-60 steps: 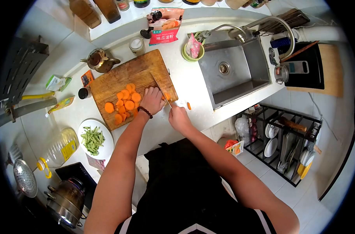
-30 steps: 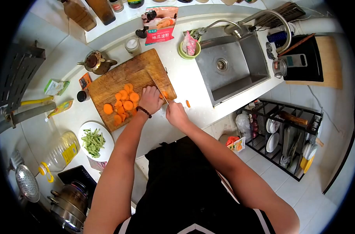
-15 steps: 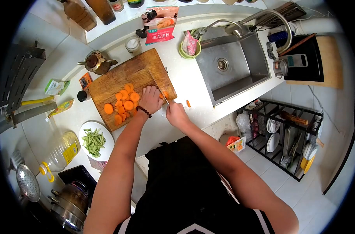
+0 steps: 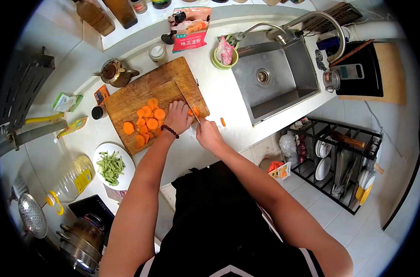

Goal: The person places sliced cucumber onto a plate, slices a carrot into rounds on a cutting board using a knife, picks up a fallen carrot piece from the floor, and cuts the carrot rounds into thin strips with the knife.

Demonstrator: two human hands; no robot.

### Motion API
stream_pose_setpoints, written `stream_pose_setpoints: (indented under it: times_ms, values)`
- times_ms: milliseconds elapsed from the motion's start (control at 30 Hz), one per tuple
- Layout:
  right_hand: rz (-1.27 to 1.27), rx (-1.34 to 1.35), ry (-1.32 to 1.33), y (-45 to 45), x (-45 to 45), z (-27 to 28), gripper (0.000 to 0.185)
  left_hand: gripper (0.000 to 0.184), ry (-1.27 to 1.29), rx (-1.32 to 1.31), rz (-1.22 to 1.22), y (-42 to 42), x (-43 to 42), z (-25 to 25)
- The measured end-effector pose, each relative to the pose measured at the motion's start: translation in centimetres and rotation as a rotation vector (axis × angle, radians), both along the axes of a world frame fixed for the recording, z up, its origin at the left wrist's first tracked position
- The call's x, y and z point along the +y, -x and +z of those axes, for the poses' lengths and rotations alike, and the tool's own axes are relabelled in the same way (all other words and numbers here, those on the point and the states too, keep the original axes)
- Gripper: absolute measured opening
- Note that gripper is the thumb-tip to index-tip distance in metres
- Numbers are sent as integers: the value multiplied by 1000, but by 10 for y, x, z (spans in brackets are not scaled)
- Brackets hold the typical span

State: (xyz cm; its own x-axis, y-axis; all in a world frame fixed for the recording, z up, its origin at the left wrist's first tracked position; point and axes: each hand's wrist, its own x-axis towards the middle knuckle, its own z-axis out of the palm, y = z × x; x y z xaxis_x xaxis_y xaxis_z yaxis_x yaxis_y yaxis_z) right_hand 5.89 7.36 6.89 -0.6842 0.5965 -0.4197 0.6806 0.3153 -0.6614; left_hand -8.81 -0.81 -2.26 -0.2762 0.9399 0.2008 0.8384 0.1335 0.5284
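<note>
My right hand point(image 4: 208, 134) is closed round the handle of a knife point(image 4: 185, 98), whose blade lies across the right part of a wooden cutting board point(image 4: 140, 90). Against the blade's left side is my left hand point(image 4: 178, 117), with a beaded bracelet at the wrist. Its fingers are bent and close together over the board; what they press on is hidden beneath them. Orange carrot slices point(image 4: 152, 123) lie in a loose group left of that hand. A carrot piece point(image 4: 194, 111) shows just right of the blade, and a small sliver point(image 4: 223, 122) is on the counter.
Left of my arms are a white plate point(image 4: 99, 171) of green strips, an oil bottle point(image 4: 71, 180) and a steel pot point(image 4: 80, 249). Behind the board stand a teapot point(image 4: 115, 74), a jar point(image 4: 158, 54) and a pink bag point(image 4: 190, 41). The sink point(image 4: 279, 78) is at the right.
Since the earliest frame the whole view has shifted slightly. The knife has turned a little, and more of the carrot piece right of the blade shows. Both hands keep nearly the same places.
</note>
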Motion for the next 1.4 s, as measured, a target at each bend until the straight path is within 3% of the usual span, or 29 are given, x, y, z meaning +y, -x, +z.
stream_pose_setpoints:
  times_ms: [200,467,667,867,1300,1400]
  values:
    - [39,86,-63,15,8,-19,14,25,-57,21,12,1,3,-1]
    - [-34,-43,1,-3,-6,0,13,21,-31,8,1,0,0,-4]
    - [58,-10,-66,11,2,-26,13,20,-60,-5,28,0,1,-3]
    - [-37,6,-23,9,-3,1,14,19,-85,-5,10,1,1,2]
    - [14,-13,-37,21,1,-11,16,15,19,-49,27,5,-2,12]
    - [5,-51,-54,18,1,-18,19,13,-117,-75,90,10,-9,23]
